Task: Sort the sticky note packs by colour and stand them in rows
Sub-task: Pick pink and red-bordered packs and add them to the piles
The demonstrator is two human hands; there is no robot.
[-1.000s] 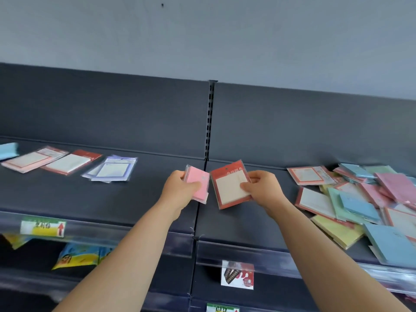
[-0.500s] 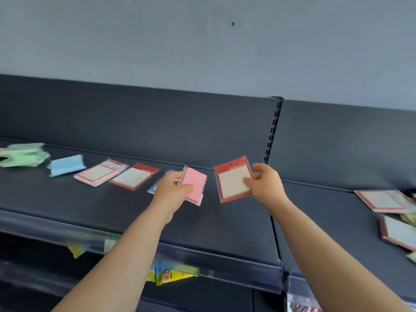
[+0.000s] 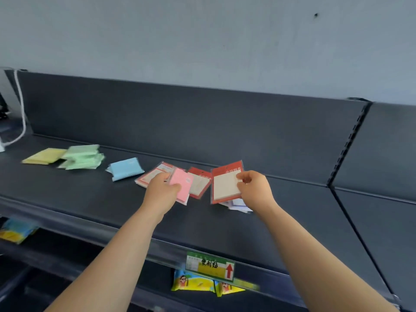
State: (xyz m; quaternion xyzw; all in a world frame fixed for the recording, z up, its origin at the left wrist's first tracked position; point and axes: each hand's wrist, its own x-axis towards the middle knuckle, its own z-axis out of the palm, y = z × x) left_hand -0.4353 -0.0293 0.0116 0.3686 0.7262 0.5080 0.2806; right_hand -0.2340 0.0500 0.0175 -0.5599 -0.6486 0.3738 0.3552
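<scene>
Two hands over a shelf [image 3: 90, 199]: the left hand [image 3: 161, 190] grips one pink pack [image 3: 180, 186], the right hand [image 3: 254, 190] pinches one red-edged pack [image 3: 225, 184], both just right of the single blue pack [image 3: 126, 168]. Left of the blue pack lie a blurred green stack [image 3: 82, 156] and one yellow pack [image 3: 44, 156]; right of it, two more red-edged packs [image 3: 199, 182] lie flat. Half a second earlier the hands were further from it, and no yellow pack showed
</scene>
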